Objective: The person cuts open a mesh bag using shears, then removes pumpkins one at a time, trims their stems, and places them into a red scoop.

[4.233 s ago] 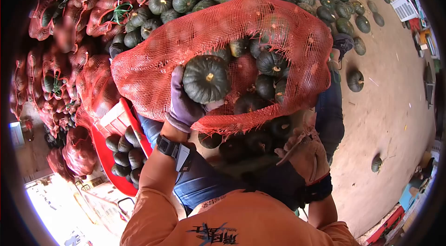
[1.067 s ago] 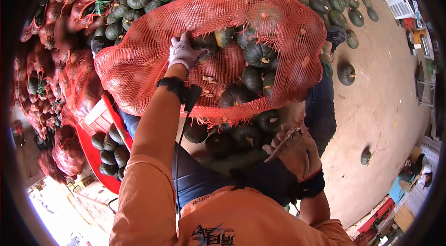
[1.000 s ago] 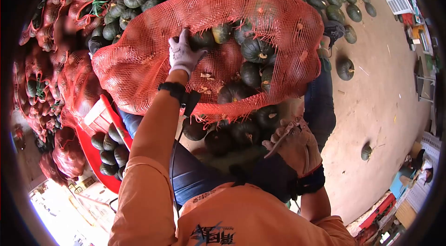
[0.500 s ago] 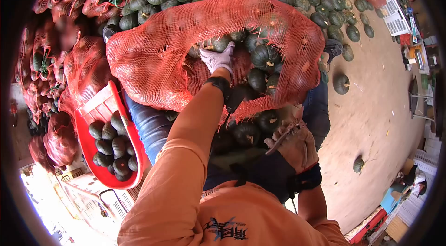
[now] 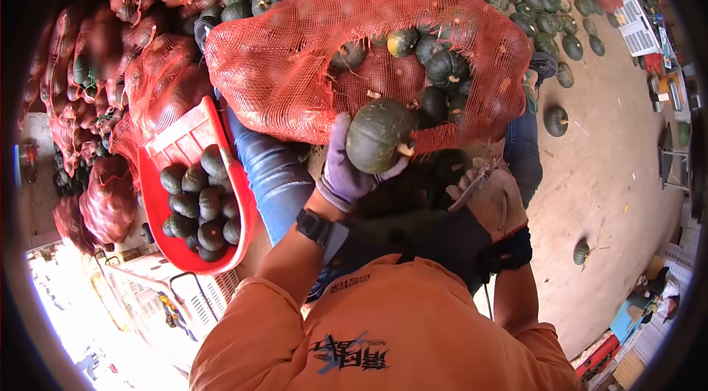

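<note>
Left hand: we are seeing the left hand (image 5: 345,173), in a pale purple glove, cupping a dark green squash (image 5: 377,135), its fingers (image 5: 338,147) curling closed around it.
Squash: it is sitting at the lower edge of the red mesh sack (image 5: 295,66), which is lying across the lap.
Right hand: the right hand (image 5: 493,201), in a tan glove, is closing tight on what are probably shears (image 5: 466,188).
Beside: a red crate (image 5: 184,142) is holding more squashes at left.
</note>
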Available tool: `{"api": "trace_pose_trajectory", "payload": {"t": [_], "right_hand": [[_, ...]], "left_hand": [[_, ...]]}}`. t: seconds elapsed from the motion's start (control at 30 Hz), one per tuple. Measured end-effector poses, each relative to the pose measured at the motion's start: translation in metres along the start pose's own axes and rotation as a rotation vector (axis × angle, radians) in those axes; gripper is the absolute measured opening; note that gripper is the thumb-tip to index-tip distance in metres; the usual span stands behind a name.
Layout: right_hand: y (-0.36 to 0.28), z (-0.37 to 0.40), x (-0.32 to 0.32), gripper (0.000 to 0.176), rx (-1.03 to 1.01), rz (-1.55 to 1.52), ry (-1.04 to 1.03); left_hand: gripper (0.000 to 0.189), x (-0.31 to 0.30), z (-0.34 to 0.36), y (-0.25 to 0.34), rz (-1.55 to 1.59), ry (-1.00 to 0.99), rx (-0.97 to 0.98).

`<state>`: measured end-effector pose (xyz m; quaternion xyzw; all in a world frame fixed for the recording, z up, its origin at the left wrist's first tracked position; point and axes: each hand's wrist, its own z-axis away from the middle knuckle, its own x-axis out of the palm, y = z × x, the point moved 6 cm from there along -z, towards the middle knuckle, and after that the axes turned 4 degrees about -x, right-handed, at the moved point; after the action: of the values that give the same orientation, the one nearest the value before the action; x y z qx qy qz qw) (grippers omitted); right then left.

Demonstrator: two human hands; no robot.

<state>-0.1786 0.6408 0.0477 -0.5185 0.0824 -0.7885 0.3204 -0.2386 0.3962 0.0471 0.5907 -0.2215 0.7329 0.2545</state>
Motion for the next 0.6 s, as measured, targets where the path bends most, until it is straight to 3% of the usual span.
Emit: {"api": "trace_pose_trajectory", "payload": {"t": [0.13, 0.17, 0.27, 0.3, 0.33, 0.4, 0.53, 0.57, 0.6], "right_hand": [[0.002, 0.017, 0.017, 0.041, -0.014, 0.502, 0.204], [0.006, 0.024, 0.027, 0.043, 0.006, 0.668, 0.271], [0.018, 0.033, 0.057, 0.048, -0.187, 1.348, 0.123], [0.027, 0.037, 0.075, 0.051, -0.265, 1.399, 0.055], [0.027, 0.047, 0.104, 0.055, -0.451, 1.709, 0.014], [0.042, 0.044, 0.117, 0.053, -0.573, 2.055, -0.128], [0.054, 0.043, 0.122, 0.043, -0.670, 2.218, -0.119], [0.053, 0.043, 0.121, 0.039, -0.698, 2.219, -0.127], [0.056, 0.039, 0.116, 0.037, -0.601, 2.209, -0.144]], "left_hand": [[0.087, 0.012, 0.036, -0.036, 0.239, -0.259, -0.148], [0.087, 0.004, 0.040, -0.037, 0.199, -0.166, -0.065], [0.085, -0.014, 0.046, -0.039, 0.079, 0.096, 0.175], [0.087, -0.015, 0.043, -0.034, 0.063, 0.136, 0.229], [0.087, -0.013, 0.044, -0.033, 0.055, 0.082, 0.215], [0.089, -0.009, 0.048, -0.033, 0.037, -0.024, 0.178], [0.087, -0.018, 0.049, -0.033, -0.159, 0.104, 0.189], [0.084, -0.019, 0.051, -0.030, -0.177, 0.019, 0.157], [0.083, -0.021, 0.054, -0.030, -0.258, 0.056, 0.176]]}}
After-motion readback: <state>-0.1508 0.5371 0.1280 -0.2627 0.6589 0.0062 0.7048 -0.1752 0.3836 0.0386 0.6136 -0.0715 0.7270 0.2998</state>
